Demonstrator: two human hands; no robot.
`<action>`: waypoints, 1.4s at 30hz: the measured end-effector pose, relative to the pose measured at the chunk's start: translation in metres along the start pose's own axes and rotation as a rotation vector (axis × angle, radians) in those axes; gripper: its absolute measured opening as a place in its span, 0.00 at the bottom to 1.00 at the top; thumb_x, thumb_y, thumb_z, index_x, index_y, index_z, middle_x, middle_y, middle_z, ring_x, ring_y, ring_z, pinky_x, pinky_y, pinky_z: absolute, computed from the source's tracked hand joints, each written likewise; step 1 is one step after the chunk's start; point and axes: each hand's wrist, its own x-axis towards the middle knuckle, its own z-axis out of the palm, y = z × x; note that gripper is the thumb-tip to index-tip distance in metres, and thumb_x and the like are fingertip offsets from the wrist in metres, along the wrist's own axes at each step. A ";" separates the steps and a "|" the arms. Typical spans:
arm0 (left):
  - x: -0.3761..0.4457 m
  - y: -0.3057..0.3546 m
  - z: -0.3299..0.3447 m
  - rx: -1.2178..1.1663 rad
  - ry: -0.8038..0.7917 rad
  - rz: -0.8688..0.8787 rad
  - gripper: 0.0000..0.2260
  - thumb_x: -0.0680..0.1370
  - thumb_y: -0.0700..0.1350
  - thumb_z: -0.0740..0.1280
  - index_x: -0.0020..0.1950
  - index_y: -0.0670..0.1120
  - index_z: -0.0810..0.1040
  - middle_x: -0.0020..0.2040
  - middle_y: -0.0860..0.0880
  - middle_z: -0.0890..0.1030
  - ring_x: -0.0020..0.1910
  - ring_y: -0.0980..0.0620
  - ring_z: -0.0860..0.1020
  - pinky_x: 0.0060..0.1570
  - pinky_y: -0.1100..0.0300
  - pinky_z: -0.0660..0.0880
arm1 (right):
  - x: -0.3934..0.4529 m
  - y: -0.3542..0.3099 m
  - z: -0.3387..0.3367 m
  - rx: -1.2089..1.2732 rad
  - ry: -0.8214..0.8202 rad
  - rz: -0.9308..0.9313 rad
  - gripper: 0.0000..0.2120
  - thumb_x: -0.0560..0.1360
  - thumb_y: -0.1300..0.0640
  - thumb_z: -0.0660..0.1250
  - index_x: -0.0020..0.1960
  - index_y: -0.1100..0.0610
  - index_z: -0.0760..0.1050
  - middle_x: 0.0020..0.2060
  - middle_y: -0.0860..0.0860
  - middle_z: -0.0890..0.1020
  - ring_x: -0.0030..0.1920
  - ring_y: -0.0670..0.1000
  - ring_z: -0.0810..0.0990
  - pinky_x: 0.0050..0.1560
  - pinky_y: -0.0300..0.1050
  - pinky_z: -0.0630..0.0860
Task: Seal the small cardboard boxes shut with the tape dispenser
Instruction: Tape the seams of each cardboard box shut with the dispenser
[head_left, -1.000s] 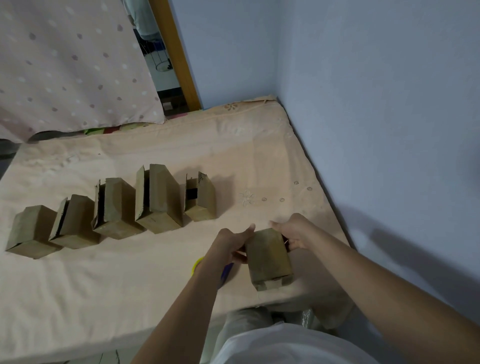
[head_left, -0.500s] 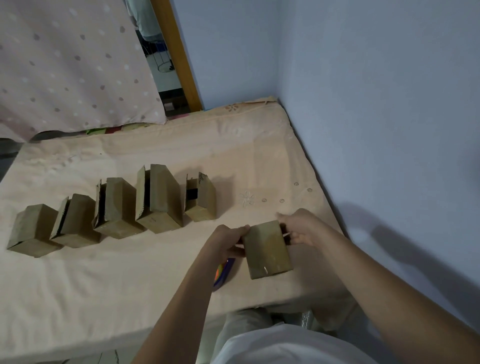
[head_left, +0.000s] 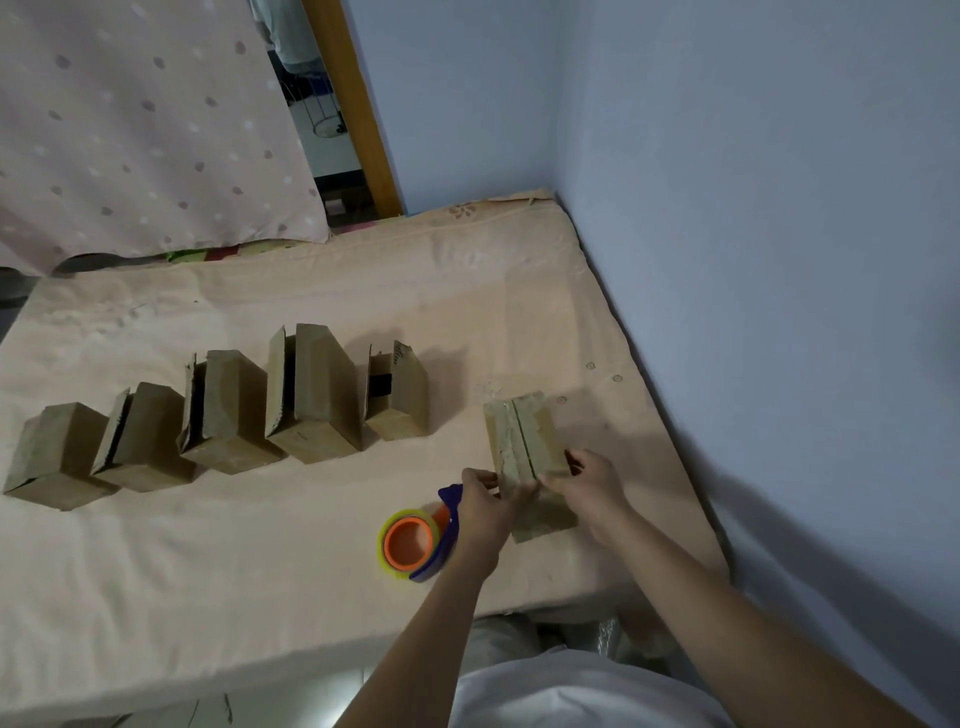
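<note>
Your left hand (head_left: 480, 501) and right hand (head_left: 587, 483) both grip the small cardboard box (head_left: 524, 447) from either side, fingers curled on its near end, flaps upward with the centre seam showing. It rests on the bed (head_left: 260, 545). The tape dispenser (head_left: 415, 543) lies just beside your left wrist. Five more boxes (head_left: 311, 395) stand in a row to the left

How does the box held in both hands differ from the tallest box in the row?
The held box has its flaps closed, meeting at a centre seam; the tallest box has a flap standing ajar with a dark gap. The held box is gripped by the left hand and right hand; the tallest stands untouched. Both are brown cardboard.
</note>
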 end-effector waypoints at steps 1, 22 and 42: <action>0.002 -0.005 0.002 0.016 0.001 -0.011 0.26 0.70 0.53 0.79 0.58 0.47 0.68 0.53 0.51 0.78 0.48 0.56 0.78 0.42 0.61 0.78 | -0.001 0.005 0.000 -0.005 -0.022 0.017 0.20 0.73 0.55 0.76 0.63 0.53 0.78 0.57 0.49 0.83 0.55 0.52 0.81 0.57 0.50 0.80; 0.064 0.026 -0.014 0.558 -0.028 0.258 0.39 0.75 0.52 0.73 0.80 0.47 0.57 0.75 0.41 0.62 0.75 0.40 0.62 0.72 0.47 0.64 | -0.001 0.043 0.007 0.307 -0.008 0.458 0.33 0.70 0.40 0.76 0.64 0.62 0.73 0.46 0.56 0.78 0.42 0.54 0.75 0.42 0.47 0.78; 0.082 0.054 -0.035 0.745 -0.124 0.289 0.28 0.80 0.52 0.65 0.78 0.49 0.62 0.56 0.37 0.80 0.51 0.40 0.80 0.50 0.52 0.78 | 0.040 0.016 -0.021 0.042 0.156 0.358 0.17 0.71 0.55 0.78 0.55 0.62 0.79 0.51 0.58 0.84 0.48 0.59 0.83 0.48 0.56 0.83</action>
